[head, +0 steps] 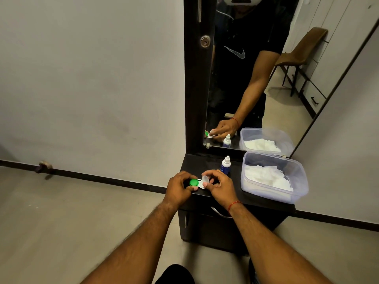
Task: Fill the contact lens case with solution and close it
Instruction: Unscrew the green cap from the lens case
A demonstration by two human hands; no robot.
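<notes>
Dark dresser top (213, 162) below a tall mirror (256, 78), with a clear tub of tissues (273, 177) at three o'clock and a capped solution bottle (225, 166) at one o'clock of the hands, nearer the right one. Contact lens case (198, 183) pinched between both hands at the front edge, long axis running nine to three: left hand (178, 189) curled round the end under the green cap (193, 182), right hand (219, 187) pinching the clear cap (205, 178), seemingly tilted on the other well. Probably uncapping or closing; solution level impossible to tell.
</notes>
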